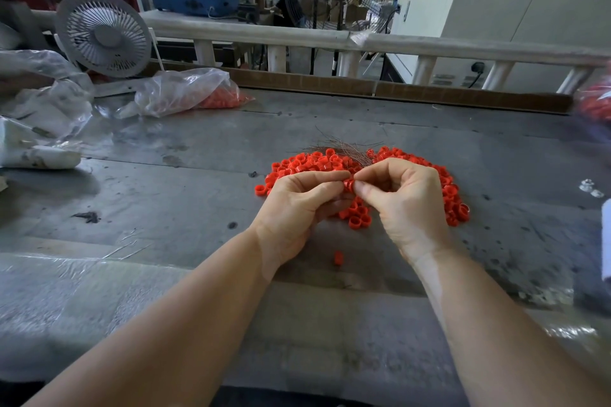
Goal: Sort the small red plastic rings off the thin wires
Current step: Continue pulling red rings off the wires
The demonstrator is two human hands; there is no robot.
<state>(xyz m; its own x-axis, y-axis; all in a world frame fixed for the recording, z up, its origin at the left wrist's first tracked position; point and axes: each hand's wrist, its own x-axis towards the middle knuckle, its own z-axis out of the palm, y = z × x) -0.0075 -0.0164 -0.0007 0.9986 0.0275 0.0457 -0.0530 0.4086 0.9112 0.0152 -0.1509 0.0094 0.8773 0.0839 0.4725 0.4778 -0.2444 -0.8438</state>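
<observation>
A pile of small red plastic rings (307, 162) lies on the grey table (198, 195), spreading behind and to the right of both hands. A tangle of thin wires (344, 149) rests on the pile's far side. My left hand (294, 208) and my right hand (403, 205) meet over the pile, fingers curled, both pinching one red ring (348, 182) between thumb and fingertips. One stray ring (338, 258) lies on the table between my wrists. Whether a wire runs through the pinched ring is hidden.
A clear plastic bag with red rings (198, 92) lies at the back left beside crumpled plastic sheets (39, 109) and a white desk fan (104, 33). A blurred red bag (595, 102) sits at the far right. A few loose wires (129, 246) lie left of my forearm.
</observation>
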